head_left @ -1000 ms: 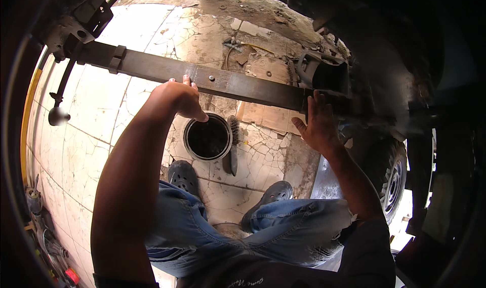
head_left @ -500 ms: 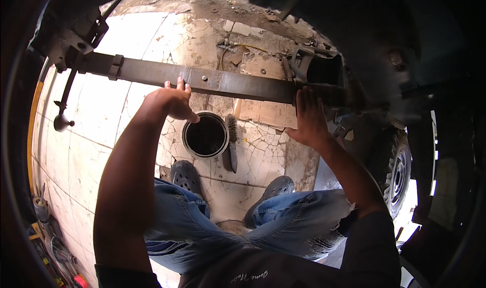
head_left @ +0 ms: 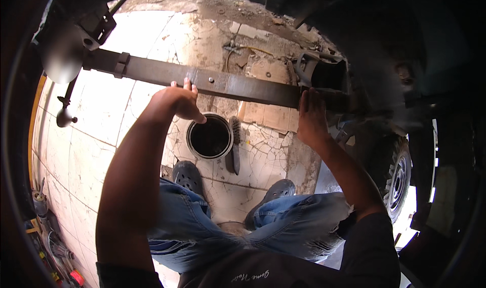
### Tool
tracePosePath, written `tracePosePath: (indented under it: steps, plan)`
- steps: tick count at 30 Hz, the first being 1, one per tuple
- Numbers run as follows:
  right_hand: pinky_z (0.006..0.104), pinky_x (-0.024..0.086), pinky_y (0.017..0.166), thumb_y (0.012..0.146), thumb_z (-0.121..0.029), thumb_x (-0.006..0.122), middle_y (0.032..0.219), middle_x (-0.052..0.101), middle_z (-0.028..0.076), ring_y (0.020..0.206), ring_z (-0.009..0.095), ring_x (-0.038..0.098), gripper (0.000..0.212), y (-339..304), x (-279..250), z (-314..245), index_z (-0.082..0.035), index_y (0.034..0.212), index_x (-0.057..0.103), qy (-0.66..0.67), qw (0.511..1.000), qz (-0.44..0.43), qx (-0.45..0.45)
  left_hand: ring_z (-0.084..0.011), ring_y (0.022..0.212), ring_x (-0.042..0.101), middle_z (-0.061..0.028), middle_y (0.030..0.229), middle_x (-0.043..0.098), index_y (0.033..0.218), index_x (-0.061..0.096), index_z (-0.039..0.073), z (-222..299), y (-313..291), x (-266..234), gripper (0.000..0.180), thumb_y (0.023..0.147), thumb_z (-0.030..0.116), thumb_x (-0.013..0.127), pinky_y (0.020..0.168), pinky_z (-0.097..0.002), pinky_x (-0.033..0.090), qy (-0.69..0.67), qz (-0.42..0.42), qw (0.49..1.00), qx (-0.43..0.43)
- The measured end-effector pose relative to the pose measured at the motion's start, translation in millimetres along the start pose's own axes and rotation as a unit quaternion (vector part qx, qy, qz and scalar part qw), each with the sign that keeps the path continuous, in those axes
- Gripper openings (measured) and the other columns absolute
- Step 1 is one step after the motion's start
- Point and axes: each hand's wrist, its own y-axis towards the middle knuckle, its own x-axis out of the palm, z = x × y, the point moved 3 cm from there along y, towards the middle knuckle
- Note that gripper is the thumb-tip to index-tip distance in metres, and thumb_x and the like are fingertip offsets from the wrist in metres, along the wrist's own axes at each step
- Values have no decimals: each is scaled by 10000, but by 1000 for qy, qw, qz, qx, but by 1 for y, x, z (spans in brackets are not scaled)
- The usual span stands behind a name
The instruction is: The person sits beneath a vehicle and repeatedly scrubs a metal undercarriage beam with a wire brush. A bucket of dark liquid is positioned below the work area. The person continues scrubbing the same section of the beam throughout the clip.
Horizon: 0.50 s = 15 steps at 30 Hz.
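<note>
One long, flat metal bar (head_left: 243, 87) is stretching across the far part of the scene, sloping slightly nearer toward the right, and both hands are touching it. The left hand (head_left: 181, 99) is resting its fingertips on the bar just left of the middle, while its thumb is pointing nearer, away from the bar; whether this grip is closing around the metal, I cannot tell. The right hand (head_left: 312, 117) is laying its fingers close together on the bar toward its right end; its thumb is not showing, so I cannot tell whether this grip is open or closed. A small bolt (head_left: 211, 80) is sitting near the bar's middle, and a metal clip (head_left: 121, 65) is wrapping it toward the left. Nearer than the bar, an open round tin (head_left: 190, 144) is standing on the tiled floor (head_left: 253, 169), with a brush (head_left: 235, 149) lying just beside its right side. Cardboard (head_left: 268, 117) is lying right of the brush and farther away. Two dark clogs (head_left: 188, 176) are standing nearer than the tin, and a wheel (head_left: 399, 179) is showing at the right.
</note>
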Motion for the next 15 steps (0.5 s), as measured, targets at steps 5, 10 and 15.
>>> tracePosePath:
  steps: [5, 10, 15]
  plan:
    - [543, 193, 1133, 756, -124, 628, 1483, 209, 334, 1390, 447, 236, 859, 11, 4, 6, 131, 1430, 160, -13, 999, 28, -13, -456, 1427, 108, -211, 1578, -1, 1510, 67, 13, 4, -2, -6, 1097, 792, 649, 600, 1130, -501, 258, 13, -21, 1000, -5]
    - [540, 185, 1138, 772, -140, 621, 1481, 207, 339, 1390, 431, 244, 829, 40, -17, 9, 143, 1420, 188, -23, 998, -60, 16, -439, 1433, 103, -194, 1582, -3, 1511, 75, 21, 1, 1, -1, 1093, 791, 648, 607, 1138, -533, 232, -3, -10, 1000, -15]
    - [536, 201, 1134, 762, -138, 631, 1479, 211, 338, 1386, 454, 234, 827, -2, -11, -6, 144, 1414, 209, -27, 999, -21, -25, -400, 1444, 95, -165, 1588, 9, 1516, 87, 47, -4, -7, 0, 1051, 806, 605, 623, 1145, -510, 238, -9, 21, 1000, 5]
